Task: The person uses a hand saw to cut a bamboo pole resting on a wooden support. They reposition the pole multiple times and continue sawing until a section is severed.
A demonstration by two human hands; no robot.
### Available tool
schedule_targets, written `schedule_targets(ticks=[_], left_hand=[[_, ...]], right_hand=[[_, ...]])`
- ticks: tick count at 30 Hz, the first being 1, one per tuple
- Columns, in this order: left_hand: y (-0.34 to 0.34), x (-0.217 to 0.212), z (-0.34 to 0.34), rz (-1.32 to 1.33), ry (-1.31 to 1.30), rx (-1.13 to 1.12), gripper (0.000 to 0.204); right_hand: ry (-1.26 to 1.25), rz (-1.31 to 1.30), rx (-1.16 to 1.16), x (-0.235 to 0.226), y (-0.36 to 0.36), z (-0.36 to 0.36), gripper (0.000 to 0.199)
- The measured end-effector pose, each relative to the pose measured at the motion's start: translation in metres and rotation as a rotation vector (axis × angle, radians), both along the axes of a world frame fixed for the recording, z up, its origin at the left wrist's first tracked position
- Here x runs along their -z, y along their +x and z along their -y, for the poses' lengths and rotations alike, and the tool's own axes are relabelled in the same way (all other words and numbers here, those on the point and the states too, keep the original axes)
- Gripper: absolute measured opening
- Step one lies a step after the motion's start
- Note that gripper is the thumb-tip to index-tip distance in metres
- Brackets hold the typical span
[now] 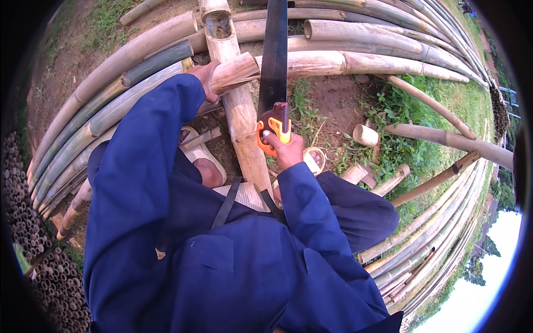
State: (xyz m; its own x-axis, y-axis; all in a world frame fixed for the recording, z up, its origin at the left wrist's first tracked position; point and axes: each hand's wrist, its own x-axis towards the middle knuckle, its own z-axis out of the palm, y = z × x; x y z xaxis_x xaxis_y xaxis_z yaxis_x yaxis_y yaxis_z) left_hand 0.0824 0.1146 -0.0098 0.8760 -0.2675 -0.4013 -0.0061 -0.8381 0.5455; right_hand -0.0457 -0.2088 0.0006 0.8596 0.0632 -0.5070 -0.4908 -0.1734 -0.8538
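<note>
The bamboo piece (235,72) lay across the bamboo beam (248,139), left of the saw (274,61), with a stub (365,135) farther right on the ground (336,100).

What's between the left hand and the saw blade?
The head view shows a bamboo piece, lying across a bamboo log, between left hand and saw blade.

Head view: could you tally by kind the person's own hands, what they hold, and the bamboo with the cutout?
Hands: 2, left hand and right hand
Handsaw, orange-handled, in the right hand: 1
Held bamboo, in the left hand: 1
Bamboo with the cutout, running beneath the held bamboo: 1
Total: 5
</note>
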Motion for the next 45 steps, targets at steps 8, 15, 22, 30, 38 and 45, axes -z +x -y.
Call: schedule_targets(ticks=[8, 15, 22, 30, 38, 45], left_hand=[[-0.003, -0.004, 0.000, 0.003, 0.019, -0.007, 0.101], [-0.002, -0.007, 0.001, 0.020, 0.019, 0.001, 0.098], [-0.004, -0.008, 0.003, -0.018, 0.023, -0.007, 0.102], [-0.004, -0.014, 0.005, 0.003, 0.010, -0.008, 0.098], [-0.004, -0.013, 0.004, -0.014, 0.008, -0.011, 0.099], [-0.003, -0.004, 0.000, 0.023, -0.006, -0.005, 0.096]], right_hand=[[-0.010, 0.180, 0.117, 0.013, -0.025, -0.025, 0.024], [-0.105, 0.271, 0.130, 0.019, -0.027, -0.032, 0.024], [-0.226, 0.183, 0.078, 0.048, -0.076, 0.001, 0.026], [-0.203, 0.267, 0.066, 0.009, -0.031, -0.010, 0.023], [-0.109, 0.307, 0.072, 0.027, -0.026, -0.010, 0.026], [-0.085, 0.261, 0.097, 0.022, -0.029, -0.012, 0.027]])
